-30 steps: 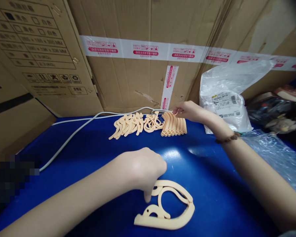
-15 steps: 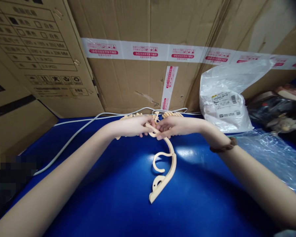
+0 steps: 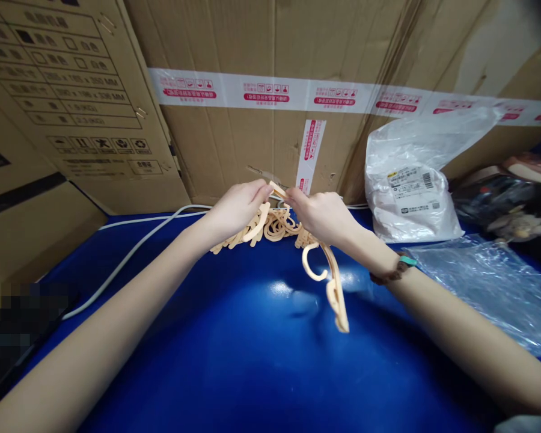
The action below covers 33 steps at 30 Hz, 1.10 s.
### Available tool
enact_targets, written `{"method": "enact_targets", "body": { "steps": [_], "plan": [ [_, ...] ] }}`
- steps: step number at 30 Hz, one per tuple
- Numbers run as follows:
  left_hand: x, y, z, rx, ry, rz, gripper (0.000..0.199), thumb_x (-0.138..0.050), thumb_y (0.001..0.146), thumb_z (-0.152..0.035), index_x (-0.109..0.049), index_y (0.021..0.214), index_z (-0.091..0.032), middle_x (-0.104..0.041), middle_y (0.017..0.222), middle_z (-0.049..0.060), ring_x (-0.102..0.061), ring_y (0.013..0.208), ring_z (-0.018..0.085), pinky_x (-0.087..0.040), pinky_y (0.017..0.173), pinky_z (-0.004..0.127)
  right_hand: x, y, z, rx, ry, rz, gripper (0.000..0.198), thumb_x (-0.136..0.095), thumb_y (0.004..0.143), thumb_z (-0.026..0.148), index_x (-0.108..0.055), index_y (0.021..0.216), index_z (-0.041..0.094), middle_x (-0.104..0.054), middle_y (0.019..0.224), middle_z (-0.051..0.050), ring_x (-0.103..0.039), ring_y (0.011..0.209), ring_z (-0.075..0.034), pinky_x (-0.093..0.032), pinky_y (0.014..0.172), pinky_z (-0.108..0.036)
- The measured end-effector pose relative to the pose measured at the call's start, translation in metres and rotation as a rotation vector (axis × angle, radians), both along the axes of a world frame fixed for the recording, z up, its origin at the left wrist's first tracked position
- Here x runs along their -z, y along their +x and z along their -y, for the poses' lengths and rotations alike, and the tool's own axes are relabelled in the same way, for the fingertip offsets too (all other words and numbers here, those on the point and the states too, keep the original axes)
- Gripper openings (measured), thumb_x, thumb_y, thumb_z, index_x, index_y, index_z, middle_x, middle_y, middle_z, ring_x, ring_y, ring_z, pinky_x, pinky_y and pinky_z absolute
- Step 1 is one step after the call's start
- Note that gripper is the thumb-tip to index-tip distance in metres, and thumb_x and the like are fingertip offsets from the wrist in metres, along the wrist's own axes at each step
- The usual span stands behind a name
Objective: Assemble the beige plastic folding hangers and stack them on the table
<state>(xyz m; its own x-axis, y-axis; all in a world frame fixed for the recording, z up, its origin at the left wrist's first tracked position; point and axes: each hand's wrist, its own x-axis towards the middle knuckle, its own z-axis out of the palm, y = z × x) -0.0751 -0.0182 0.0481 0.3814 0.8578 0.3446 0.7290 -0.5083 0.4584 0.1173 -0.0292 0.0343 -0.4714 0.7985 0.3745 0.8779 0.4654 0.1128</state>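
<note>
Both hands grip one beige hanger (image 3: 338, 294), raised above the table. My left hand (image 3: 240, 207) is closed, pinching near its far end. My right hand (image 3: 323, 216) is closed round it a little further along, its fingers partly hidden behind the back of the hand. From under the right hand, the hanger's curved hook and one arm dangle towards me. Just below the left fingers shows another curved beige piece (image 3: 258, 222); whether that hand holds it too I cannot tell. Behind and below the hands lies a pile of similar beige hangers (image 3: 279, 226).
Cardboard boxes (image 3: 234, 144) stand along the back and left of the blue table (image 3: 252, 349). A white cable (image 3: 130, 264) runs across the left side. To the right are a white plastic bag (image 3: 415, 204) with a label and a clear plastic sheet (image 3: 482, 288).
Both hands have lifted the hanger up and back from the table. Its dangling arm has swung to the right and turned edge-on. More of the pile shows between the hands.
</note>
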Motion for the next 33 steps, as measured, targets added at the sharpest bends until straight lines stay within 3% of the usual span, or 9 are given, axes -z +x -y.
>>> {"method": "enact_targets", "body": {
  "steps": [4, 8, 12, 14, 20, 24, 26, 29, 33],
  "plan": [
    [0.003, 0.004, 0.0, -0.034, 0.122, -0.097, 0.034, -0.029, 0.099, -0.035, -0.055, 0.085, -0.017, -0.057, 0.071, 0.002, -0.057, 0.068, 0.017, -0.036, 0.064, 0.028, 0.004, -0.007, 0.002, -0.034, -0.073, -0.084, 0.032, -0.029, 0.097, 0.024, -0.056, 0.11, 0.011, -0.065, 0.068, -0.01, -0.055, 0.055, -0.017, -0.029, 0.052, -0.028],
    [0.007, 0.0, -0.007, -0.002, 0.089, -0.07, 0.036, -0.029, 0.099, -0.034, -0.054, 0.08, -0.017, -0.059, 0.073, 0.002, -0.056, 0.069, 0.016, -0.036, 0.065, 0.027, 0.006, -0.011, 0.0, -0.183, -0.323, -0.501, 0.029, -0.033, 0.096, 0.025, -0.058, 0.084, 0.016, -0.06, 0.059, -0.003, -0.052, 0.052, -0.012, -0.036, 0.054, -0.025],
    [0.013, -0.017, -0.02, -0.094, 0.063, -0.041, 0.038, -0.027, 0.099, -0.038, -0.054, 0.082, -0.018, -0.063, 0.08, 0.003, -0.058, 0.07, 0.016, -0.037, 0.064, 0.026, 0.005, -0.011, -0.009, -0.218, -0.698, -1.024, 0.026, -0.033, 0.094, 0.022, -0.057, 0.085, 0.016, -0.049, 0.047, 0.005, -0.044, 0.04, -0.01, -0.034, 0.044, -0.022],
    [0.02, -0.027, -0.027, -0.192, 0.004, -0.132, 0.042, -0.026, 0.098, -0.042, -0.057, 0.081, -0.019, -0.065, 0.079, 0.004, -0.059, 0.069, 0.017, -0.038, 0.064, 0.027, 0.003, -0.008, -0.013, -0.191, -0.759, -1.218, 0.024, -0.035, 0.094, 0.023, -0.057, 0.087, 0.016, -0.047, 0.045, 0.006, -0.042, 0.038, -0.009, -0.033, 0.042, -0.021],
    [0.044, -0.046, -0.036, -0.319, -0.019, -0.238, 0.03, -0.049, 0.088, -0.048, -0.063, 0.087, -0.021, -0.069, 0.082, 0.006, -0.063, 0.079, 0.023, -0.04, 0.067, 0.03, 0.002, -0.004, -0.019, -0.189, -0.703, -1.366, 0.019, -0.041, 0.09, 0.023, -0.058, 0.087, 0.015, -0.053, 0.054, 0.003, -0.045, 0.044, -0.008, -0.035, 0.042, -0.02],
    [0.036, -0.039, -0.031, -0.352, 0.05, -0.144, 0.039, -0.049, 0.087, -0.054, -0.06, 0.103, -0.02, -0.069, 0.093, 0.008, -0.063, 0.087, 0.024, -0.044, 0.073, 0.031, 0.006, -0.001, -0.019, -0.212, -0.564, -1.524, 0.012, -0.047, 0.087, 0.032, -0.048, 0.092, 0.021, -0.064, 0.073, -0.001, -0.053, 0.051, -0.009, -0.043, 0.048, -0.022],
    [0.026, -0.031, -0.025, -0.204, -0.081, 0.004, 0.048, -0.04, 0.09, -0.059, -0.065, 0.093, -0.018, -0.07, 0.094, 0.008, -0.064, 0.087, 0.022, -0.046, 0.073, 0.031, 0.007, 0.002, -0.02, -0.203, -0.436, -1.628, 0.013, -0.048, 0.086, 0.033, -0.038, 0.089, 0.024, -0.068, 0.086, -0.004, -0.06, 0.062, -0.011, -0.051, 0.06, -0.026],
    [0.012, -0.019, -0.015, 0.041, -0.526, 0.27, 0.066, -0.024, 0.091, -0.067, -0.068, 0.096, -0.017, -0.072, 0.088, 0.01, -0.067, 0.078, 0.021, -0.05, 0.064, 0.03, 0.005, 0.008, -0.022, -0.128, -0.276, -1.653, 0.018, -0.049, 0.079, 0.024, -0.032, 0.083, 0.024, -0.067, 0.105, -0.008, -0.067, 0.085, -0.013, -0.053, 0.081, -0.03],
    [0.005, -0.009, -0.007, 0.152, -0.67, 0.562, 0.034, -0.05, 0.093, -0.042, -0.065, 0.111, -0.018, -0.069, 0.116, 0.01, -0.067, 0.1, 0.02, -0.055, 0.081, 0.027, 0.003, 0.02, -0.028, -0.09, -0.163, -1.396, 0.022, -0.055, 0.075, 0.021, -0.036, 0.086, 0.024, -0.066, 0.109, -0.009, -0.064, 0.105, -0.018, -0.05, 0.089, -0.033]
  ]
}}
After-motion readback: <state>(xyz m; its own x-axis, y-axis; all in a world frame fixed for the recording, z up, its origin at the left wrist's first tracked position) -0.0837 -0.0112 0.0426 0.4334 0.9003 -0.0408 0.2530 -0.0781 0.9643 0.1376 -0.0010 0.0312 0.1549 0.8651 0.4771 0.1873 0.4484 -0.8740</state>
